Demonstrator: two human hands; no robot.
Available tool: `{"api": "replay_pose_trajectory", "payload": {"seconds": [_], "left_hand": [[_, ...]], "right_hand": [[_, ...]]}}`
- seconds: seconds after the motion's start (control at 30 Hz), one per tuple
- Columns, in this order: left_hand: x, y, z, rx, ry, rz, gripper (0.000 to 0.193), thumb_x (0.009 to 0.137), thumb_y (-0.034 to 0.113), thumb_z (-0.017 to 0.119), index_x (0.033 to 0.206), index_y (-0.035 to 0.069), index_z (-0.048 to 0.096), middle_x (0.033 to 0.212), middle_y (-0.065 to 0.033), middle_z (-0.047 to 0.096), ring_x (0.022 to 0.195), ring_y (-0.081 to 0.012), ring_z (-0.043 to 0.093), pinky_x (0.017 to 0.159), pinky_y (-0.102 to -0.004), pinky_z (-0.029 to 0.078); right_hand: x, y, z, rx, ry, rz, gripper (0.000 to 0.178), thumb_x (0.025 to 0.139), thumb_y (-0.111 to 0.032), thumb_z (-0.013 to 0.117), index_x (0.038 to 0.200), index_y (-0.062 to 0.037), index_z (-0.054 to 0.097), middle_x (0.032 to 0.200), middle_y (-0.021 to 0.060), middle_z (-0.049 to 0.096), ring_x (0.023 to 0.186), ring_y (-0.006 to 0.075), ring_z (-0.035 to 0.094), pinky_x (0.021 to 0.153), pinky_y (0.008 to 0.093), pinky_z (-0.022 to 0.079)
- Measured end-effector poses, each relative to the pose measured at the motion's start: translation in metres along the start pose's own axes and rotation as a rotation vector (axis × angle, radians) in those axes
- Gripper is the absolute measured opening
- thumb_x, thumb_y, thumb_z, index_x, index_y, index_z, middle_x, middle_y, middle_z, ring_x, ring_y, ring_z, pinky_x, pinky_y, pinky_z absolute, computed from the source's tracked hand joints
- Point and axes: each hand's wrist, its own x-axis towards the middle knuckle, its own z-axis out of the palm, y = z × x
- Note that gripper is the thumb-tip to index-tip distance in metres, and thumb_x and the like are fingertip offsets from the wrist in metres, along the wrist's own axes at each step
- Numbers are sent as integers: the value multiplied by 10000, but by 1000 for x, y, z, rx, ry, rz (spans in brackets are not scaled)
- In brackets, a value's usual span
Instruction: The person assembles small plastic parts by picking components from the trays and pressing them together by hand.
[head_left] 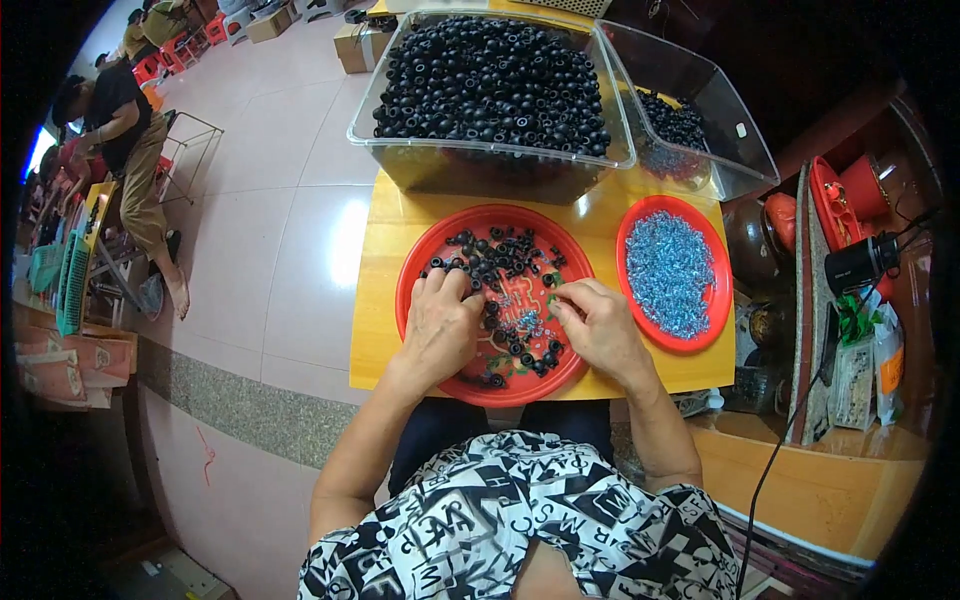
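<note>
A round red tray [412,250] in front of me holds loose black ring-shaped pieces [487,262] and a small scatter of tiny clear-blue bits [527,321]. Over its left side is my left hand [440,322], fingers bent down among the black pieces; whatever its fingertips grip is hidden beneath them. My right hand [605,328] hangs over the tray's right side with thumb and forefinger pinched together. Anything between those fingertips is too small to name. Close by on the right, a red oval plate [722,300] carries a heap of clear-blue bits [668,270].
On the yellow table [375,340], a large clear bin [480,160] full of black pieces stands behind the tray. Another clear bin [735,165] is at the back right. Shelves with a black lamp-like device [862,263] and cable lie right. A person [130,150] stands far left.
</note>
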Motion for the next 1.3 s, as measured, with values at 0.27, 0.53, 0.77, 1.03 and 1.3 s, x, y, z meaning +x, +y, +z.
{"api": "replay_pose_trajectory", "payload": {"seconds": [0.27,0.53,0.77,1.03,1.3], "left_hand": [[-7,-4,-5,-195,0,-76,172,615,27,618,787,21,623,844,-108,503,833,-273,469,706,-367,365],[-17,-18,-16,-267,172,-132,213,610,-35,601,820,-1,603,846,-128,510,828,-297,489,721,-383,402],[0,-8,-6,-53,82,-126,111,608,75,624,700,17,602,789,-127,498,790,-286,469,689,-390,380],[8,-14,6,-42,50,-187,114,584,90,615,666,14,593,789,-140,503,796,-295,470,692,-388,370],[-2,-6,-7,-448,261,-152,121,622,13,639,729,-16,593,808,-128,515,804,-273,526,670,-365,423]], "right_hand": [[15,4,20,-83,-18,-126,70,729,-53,569,784,-9,571,748,163,554,730,333,556,655,399,457],[25,-6,40,-342,-184,-197,104,657,18,519,755,15,552,791,181,527,800,329,545,676,391,476],[23,-7,35,-248,-100,-169,58,710,0,553,765,5,570,755,160,525,750,328,542,656,400,447],[11,-6,22,203,-56,74,99,759,-24,581,845,25,577,749,105,586,679,183,576,608,278,451],[-3,-11,16,784,-141,360,75,811,-23,563,867,23,581,774,39,598,663,61,548,577,185,443]]}}
